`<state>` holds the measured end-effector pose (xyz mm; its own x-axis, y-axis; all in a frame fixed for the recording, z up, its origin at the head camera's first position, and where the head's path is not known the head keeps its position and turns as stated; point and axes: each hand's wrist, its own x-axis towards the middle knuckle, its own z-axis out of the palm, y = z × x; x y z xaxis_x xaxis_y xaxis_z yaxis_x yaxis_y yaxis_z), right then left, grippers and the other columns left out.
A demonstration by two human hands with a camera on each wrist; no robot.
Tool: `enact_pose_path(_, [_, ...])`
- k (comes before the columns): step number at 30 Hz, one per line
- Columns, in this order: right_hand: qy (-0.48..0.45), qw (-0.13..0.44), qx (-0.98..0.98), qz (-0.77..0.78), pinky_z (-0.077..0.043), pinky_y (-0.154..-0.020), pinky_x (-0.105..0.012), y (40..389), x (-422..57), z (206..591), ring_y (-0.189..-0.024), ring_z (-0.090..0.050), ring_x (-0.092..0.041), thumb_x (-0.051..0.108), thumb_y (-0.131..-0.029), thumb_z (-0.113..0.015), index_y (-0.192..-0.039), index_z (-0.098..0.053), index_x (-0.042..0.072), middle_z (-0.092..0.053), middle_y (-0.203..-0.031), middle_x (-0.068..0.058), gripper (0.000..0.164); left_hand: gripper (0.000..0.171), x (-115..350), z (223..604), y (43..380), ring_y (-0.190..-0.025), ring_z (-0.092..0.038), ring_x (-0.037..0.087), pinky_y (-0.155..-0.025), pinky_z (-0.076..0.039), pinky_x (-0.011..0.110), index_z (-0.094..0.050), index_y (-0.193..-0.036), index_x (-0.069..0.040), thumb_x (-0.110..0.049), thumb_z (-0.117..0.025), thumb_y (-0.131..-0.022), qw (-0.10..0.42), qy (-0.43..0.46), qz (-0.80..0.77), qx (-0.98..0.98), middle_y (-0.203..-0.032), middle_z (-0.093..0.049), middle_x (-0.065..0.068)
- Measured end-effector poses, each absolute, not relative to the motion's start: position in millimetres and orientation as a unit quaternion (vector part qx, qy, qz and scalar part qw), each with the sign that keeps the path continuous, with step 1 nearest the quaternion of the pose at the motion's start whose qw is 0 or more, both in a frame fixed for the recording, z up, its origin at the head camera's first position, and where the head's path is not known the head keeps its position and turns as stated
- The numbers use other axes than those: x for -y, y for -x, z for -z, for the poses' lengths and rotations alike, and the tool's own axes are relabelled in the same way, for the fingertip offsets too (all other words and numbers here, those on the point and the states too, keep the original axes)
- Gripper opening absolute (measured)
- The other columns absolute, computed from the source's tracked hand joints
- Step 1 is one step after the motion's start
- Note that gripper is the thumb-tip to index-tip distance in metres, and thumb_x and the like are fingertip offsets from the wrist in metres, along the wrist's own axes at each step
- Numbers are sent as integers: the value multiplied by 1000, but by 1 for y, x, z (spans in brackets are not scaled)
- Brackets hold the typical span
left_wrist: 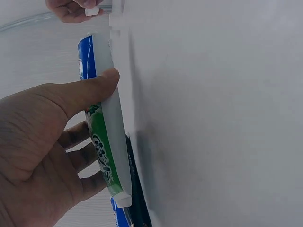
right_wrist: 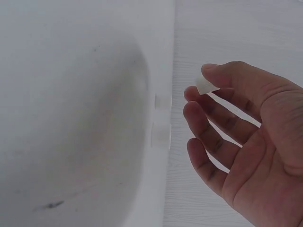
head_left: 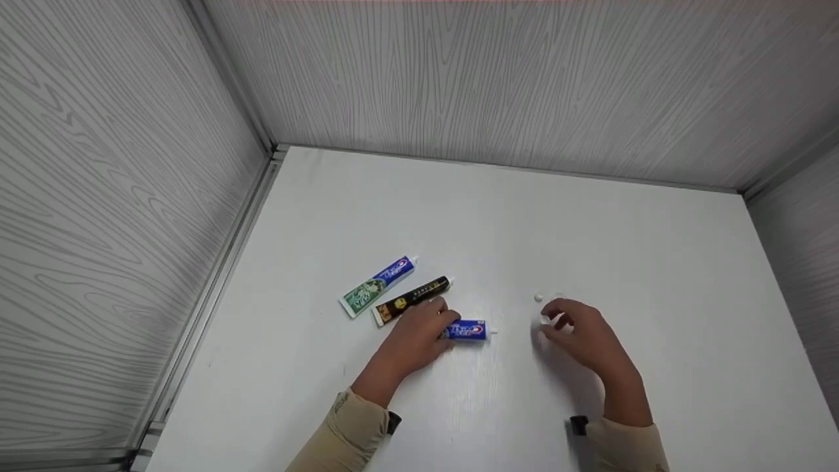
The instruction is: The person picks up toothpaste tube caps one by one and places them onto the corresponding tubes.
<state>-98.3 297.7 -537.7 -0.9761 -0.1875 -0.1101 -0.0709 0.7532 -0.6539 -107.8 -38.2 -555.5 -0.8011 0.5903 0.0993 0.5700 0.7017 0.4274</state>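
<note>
My left hand grips a blue-and-green toothpaste tube, thumb on one side and fingers on the other. The tube's thin white nozzle is bare and points right. In the left wrist view the tube shows its plain white side under the thumb. To the right, my right hand pinches a small white cap between thumb and index finger, just off the nozzle end. Two more white caps lie by the fingers in the right wrist view, a smaller cap and a wider cap.
A black toothpaste tube lies just beyond my left hand. Behind it is another blue-and-green tube, roughly parallel. The white table meets grey wood-grain walls at the back and sides.
</note>
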Motion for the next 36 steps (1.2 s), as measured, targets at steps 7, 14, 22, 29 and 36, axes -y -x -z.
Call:
enact_pose_path(7, [90, 65, -928, 357, -54, -93, -52, 93, -293, 535, -95, -69, -18, 15, -97, -78, -121, -76, 9, -74, -108, -1, 24, 40, 36, 549, 106, -103, -61, 17, -91, -53, 37, -70, -136, -15, -26, -79, -98, 22, -306, -229, -924, -117, -63, 3])
enact_pose_path(14, [101, 59, -926, 359, -55, -92, -53, 88, -287, 529, -95, -67, -16, 16, -98, -79, -122, -77, 11, -72, -105, 2, 25, 44, 34, 540, 103, -103, -62, 16, -94, -54, 35, -68, -140, -17, -30, -78, -99, 31, -302, -241, -922, -120, -63, 2])
enact_pose_path(22, [128, 25, -921, 367, -57, -90, -53, 83, -280, 521, -90, -69, -13, 7, -93, -82, -123, -76, 10, -73, -105, 5, 31, 44, 33, 533, 101, -99, -61, 16, -90, -53, 36, -68, -141, -17, -35, -75, -101, 16, -319, -258, -912, -120, -63, 2])
enact_pose_path(29, [142, 7, -916, 375, -56, -76, -41, 78, -276, 516, -90, -69, -11, 8, -90, -85, -113, -73, 11, -74, -103, -1, 25, 46, 32, 527, 100, -99, -61, 16, -89, -53, 37, -68, -143, -18, -37, -74, -102, 15, -330, -267, -905, -122, -63, 2])
enact_pose_path(36, [147, 11, -912, 382, -59, -76, -42, 74, -271, 509, -91, -68, -12, 7, -89, -86, -107, -72, 15, -71, -101, 8, 25, 46, 31, 523, 97, -101, -59, 15, -91, -51, 37, -67, -144, -20, -39, -72, -102, 11, -330, -286, -900, -122, -62, 1])
